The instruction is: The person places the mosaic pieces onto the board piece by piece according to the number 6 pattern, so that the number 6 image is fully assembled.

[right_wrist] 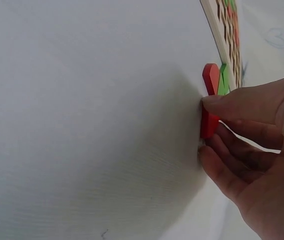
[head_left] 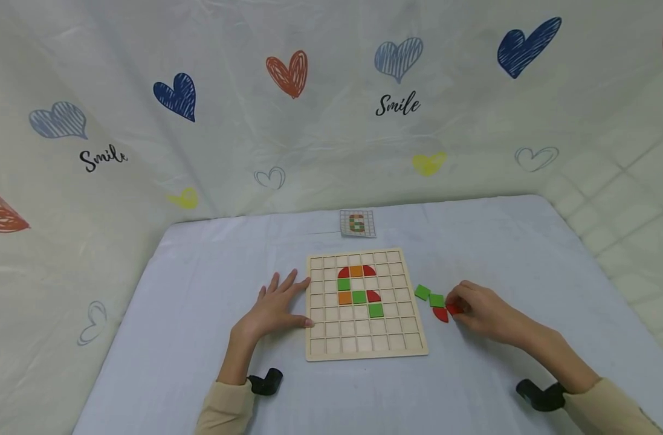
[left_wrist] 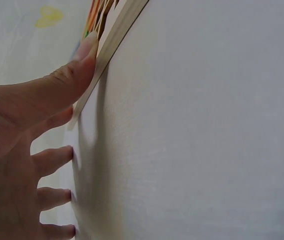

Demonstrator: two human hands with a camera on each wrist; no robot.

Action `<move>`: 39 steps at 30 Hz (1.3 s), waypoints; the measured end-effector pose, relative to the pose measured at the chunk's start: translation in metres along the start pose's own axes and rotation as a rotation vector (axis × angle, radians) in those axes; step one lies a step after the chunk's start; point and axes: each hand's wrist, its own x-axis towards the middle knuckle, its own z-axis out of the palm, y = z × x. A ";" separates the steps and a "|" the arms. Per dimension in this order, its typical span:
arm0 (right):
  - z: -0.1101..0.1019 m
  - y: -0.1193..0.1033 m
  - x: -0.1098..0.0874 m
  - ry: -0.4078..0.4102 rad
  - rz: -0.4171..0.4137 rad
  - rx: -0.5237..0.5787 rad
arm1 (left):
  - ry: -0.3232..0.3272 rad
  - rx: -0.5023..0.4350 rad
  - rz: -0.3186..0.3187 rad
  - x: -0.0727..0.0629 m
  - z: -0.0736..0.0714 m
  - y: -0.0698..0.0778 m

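A wooden grid board (head_left: 331,347) lies on the table, with red quarter-circle, green square and orange square tiles set in some of its cells. My left hand (head_left: 274,308) is spread at the board's left side, thumb (left_wrist: 84,55) and forefinger on its edge. To the right of the board, my right hand (head_left: 483,311) pinches a red quarter-circle tile (right_wrist: 209,125) between thumb and fingers, low at the tabletop. Beside it lie another red quarter-circle tile (head_left: 441,315) and two green square tiles, one (head_left: 436,300) nearer the hand and one (head_left: 422,292) close to the board.
Behind the board lies a small card (head_left: 366,231) printed with a grid and a coloured figure. White cloth (head_left: 228,241) covers the table. A white curtain (head_left: 331,133) with printed hearts hangs at the back. Black wrist devices (head_left: 266,382) sit at both sleeves.
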 end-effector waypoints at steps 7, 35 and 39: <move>-0.004 0.003 0.001 -0.044 0.053 0.059 | -0.006 -0.003 -0.009 0.002 0.002 0.000; -0.011 -0.001 0.001 -0.006 -0.056 0.134 | -0.004 -0.002 -0.009 0.001 0.001 0.000; -0.012 -0.006 0.001 0.007 -0.075 0.156 | -0.003 -0.003 -0.009 0.001 0.001 0.000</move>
